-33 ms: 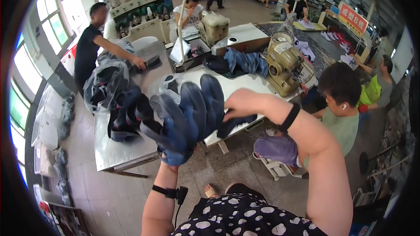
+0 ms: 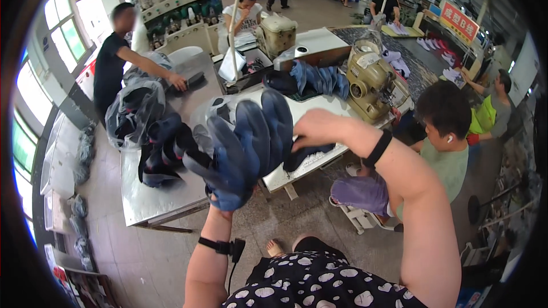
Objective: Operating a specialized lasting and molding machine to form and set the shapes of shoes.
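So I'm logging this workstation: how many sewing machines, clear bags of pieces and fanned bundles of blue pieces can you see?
Sewing machines: 2, one beige by the seated person, one behind it.
Clear bags of dark pieces: 1.
Fanned blue bundles: 2, one held in the left hand with the right hand on it, one on the table.
Total: 5.

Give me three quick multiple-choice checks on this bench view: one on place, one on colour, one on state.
1. Where is the stack of dark blue shoe uppers?
A. Lifted above the steel table
B. On the floor
C. Inside the sewing machine

2. What colour is the sewing machine on the right?
A. Red
B. Olive-beige
C. Black

3. How is the left hand?
A. Empty and open
B. Resting flat on the table
C. Gripping the stack from below

Answers: 1 A, the fanned stack is up in the air in front of the table. 2 B, its body is olive-beige. 3 C, the stack rises from that hand, while the right hand touches its far side.
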{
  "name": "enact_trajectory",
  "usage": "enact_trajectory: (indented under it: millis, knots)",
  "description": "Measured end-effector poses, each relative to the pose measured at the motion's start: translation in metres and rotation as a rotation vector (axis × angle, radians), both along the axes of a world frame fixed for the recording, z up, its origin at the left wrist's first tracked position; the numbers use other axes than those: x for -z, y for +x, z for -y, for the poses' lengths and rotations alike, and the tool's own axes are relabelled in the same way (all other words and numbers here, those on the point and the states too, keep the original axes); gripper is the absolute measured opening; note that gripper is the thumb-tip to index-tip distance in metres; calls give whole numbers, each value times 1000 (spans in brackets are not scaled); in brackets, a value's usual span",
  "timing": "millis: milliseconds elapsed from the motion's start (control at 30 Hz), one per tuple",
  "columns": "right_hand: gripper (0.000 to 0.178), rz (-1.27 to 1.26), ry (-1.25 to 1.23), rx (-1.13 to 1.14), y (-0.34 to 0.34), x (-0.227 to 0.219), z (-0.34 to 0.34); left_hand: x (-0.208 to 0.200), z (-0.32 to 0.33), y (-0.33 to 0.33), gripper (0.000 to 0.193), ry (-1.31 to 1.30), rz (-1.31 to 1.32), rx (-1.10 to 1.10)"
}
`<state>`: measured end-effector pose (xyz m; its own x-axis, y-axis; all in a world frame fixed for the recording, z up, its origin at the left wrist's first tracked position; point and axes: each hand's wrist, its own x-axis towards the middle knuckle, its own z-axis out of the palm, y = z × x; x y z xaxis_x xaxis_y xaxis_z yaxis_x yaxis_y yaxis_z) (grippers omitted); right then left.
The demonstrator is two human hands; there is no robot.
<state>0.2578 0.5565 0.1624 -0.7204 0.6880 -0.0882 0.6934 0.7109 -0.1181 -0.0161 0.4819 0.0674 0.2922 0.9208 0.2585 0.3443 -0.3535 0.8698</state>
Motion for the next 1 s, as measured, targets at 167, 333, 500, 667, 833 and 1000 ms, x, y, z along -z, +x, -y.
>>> enact_trajectory:
  millis: [167,333,500,667,833,1000]
  knots:
    - [26,-5,231,-22,36,7,-89,20,-102,28,67,-228,549,233]
    - [24,-58,381,-90,73,41,-175,55,-183,52,53,-717,1220,233]
    - [81,-954,-583,151,91,100,-219,103,-237,59,77,-720,1193,235]
    - [64,-1540,-1026,594,81,164,-225,102,-264,80,81,-846,914,-15]
    - [40,-1759,-1289,912,78,216,-234,63,-285,111,72,-792,613,-87]
    - [30,-1862,-1347,983,97,249,-226,30,-306,142,69,-886,374,-88]
